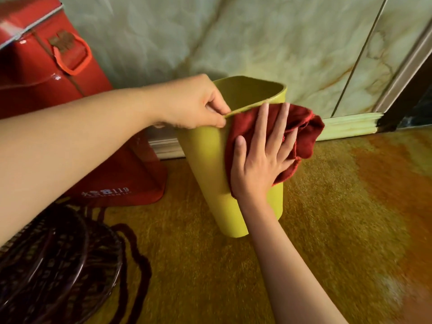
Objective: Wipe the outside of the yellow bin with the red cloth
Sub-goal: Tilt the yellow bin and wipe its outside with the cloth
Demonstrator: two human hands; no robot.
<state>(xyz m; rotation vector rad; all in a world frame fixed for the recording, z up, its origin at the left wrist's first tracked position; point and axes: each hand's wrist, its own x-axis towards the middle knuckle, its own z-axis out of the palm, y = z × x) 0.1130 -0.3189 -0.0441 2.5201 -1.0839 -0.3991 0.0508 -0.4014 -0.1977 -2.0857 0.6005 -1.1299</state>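
Dark basket [53, 265] cut off bottom-left, left hand [194, 101] pinching yellow bin [208, 160] rim, right hand [261, 155] flat, fingers spread, on red cloth [304, 134]

Left, against the wall: red metal fire-equipment box [46, 73], orange handle [72, 57], "119" printed white near its base.
Bottom left: dark woven basket [53, 265].
Wall: pale green marbled panels [233, 38], skirting [350, 123].
Floor: glossy yellow-orange stone [327, 218].
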